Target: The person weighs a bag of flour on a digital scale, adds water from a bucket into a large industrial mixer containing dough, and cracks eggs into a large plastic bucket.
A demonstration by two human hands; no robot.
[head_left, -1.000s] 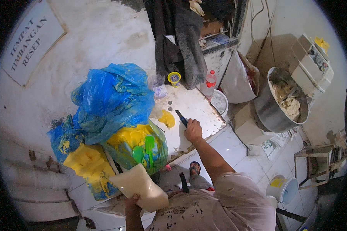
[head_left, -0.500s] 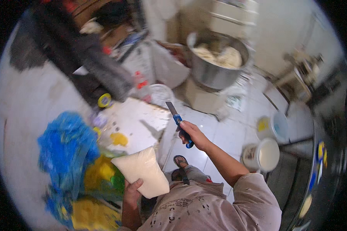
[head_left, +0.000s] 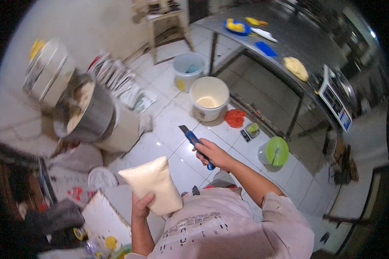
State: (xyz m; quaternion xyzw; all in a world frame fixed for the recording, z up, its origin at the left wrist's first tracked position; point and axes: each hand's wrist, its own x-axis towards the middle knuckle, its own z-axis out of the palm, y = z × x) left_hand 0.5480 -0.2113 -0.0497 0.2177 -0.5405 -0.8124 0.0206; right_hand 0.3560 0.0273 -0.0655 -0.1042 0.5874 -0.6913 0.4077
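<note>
My left hand (head_left: 143,206) grips the lower left edge of a plump, pale cream bag (head_left: 154,183), thumb lying on top, close against my shirt. What fills the bag cannot be made out. In my right hand (head_left: 215,153) is a blue utility knife (head_left: 193,140), its blade out and pointing up and left. The fingers wrap round its handle, and the blade is apart from the bag.
A large metal mixing bowl (head_left: 101,114) with dough stands at left. White buckets (head_left: 208,96), an orange-red bag (head_left: 234,118), a small scale (head_left: 245,135) and a green-lidded tub (head_left: 273,152) sit on the tiled floor. Dough (head_left: 295,69) and a larger scale (head_left: 335,97) rest on a dark table (head_left: 281,39).
My view has swung to the right, away from the white tabletop and blue plastic, bringing the dark table into sight. Both hands keep hold of the bag and the knife.
</note>
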